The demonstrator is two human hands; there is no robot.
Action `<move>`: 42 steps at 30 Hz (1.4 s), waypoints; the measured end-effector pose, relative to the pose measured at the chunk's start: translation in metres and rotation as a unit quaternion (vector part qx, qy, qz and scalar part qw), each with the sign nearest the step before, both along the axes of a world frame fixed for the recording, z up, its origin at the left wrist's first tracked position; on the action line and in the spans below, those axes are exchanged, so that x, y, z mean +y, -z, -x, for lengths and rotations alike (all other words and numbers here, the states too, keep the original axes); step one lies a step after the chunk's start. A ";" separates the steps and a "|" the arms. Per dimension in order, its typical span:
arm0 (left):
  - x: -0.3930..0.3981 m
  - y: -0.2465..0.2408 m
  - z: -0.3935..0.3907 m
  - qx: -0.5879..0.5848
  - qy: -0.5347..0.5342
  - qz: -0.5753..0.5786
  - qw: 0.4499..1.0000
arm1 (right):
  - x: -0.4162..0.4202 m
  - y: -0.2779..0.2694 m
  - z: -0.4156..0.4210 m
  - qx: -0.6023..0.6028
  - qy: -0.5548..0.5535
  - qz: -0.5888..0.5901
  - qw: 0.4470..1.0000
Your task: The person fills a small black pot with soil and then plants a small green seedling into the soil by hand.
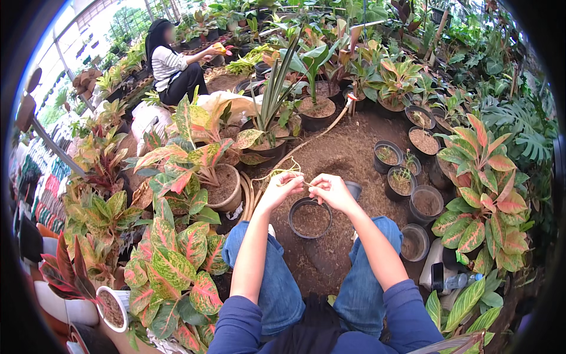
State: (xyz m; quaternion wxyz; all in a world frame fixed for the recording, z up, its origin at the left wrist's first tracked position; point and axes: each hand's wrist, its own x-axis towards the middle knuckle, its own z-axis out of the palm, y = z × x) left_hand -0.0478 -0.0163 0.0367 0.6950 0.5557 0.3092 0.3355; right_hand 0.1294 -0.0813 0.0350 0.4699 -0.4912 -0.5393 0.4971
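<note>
My left hand (283,188) pinches a thin, pale plant stem (292,167) between thumb and fingers. Its yellow-green strands curl up and away behind the knuckles. At the stem's other end, my right hand (330,191) pinches it with thumb and forefinger, so the two hands almost meet. Below them, on the ground between my knees, stands a round black plastic pot (310,217) with brown growing medium inside. Behind my right hand, another dark pot (353,190) is partly hidden.
Black pots with small seedlings (400,181) cluster at the right, beside a pink-green aglaonema (486,186). A hose (327,128) curves along the ground. Potted aglaonemas (177,270) crowd the left. A phone (437,276) and plastic bottle (457,281) lie lower right. Another person (177,66) sits far left.
</note>
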 end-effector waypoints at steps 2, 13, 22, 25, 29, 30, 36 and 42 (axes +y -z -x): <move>-0.003 -0.007 -0.002 -0.027 0.041 0.034 0.998 | 0.001 0.003 -0.002 0.061 0.003 -0.012 0.998; -0.006 0.001 -0.018 0.007 0.015 -0.024 1.000 | 0.000 0.000 0.000 0.144 0.011 0.010 0.989; 0.001 0.009 -0.020 0.093 -0.105 -0.127 0.982 | -0.001 0.008 0.005 -0.004 0.058 -0.062 0.996; 0.002 0.010 -0.018 0.093 -0.121 -0.108 0.982 | -0.003 0.004 0.008 -0.053 0.095 -0.095 0.989; 0.007 0.014 -0.014 0.086 -0.147 -0.105 0.980 | -0.005 0.001 0.011 -0.058 0.108 -0.114 0.986; 0.007 0.013 -0.013 0.089 -0.148 -0.108 0.979 | -0.003 0.001 0.011 -0.058 0.109 -0.113 0.986; 0.004 0.014 -0.012 0.119 -0.122 -0.151 0.974 | 0.002 0.011 -0.003 -0.178 0.086 -0.082 0.977; 0.005 0.018 0.002 0.237 -0.168 -0.268 0.918 | 0.000 0.005 -0.008 -0.214 0.074 -0.056 0.972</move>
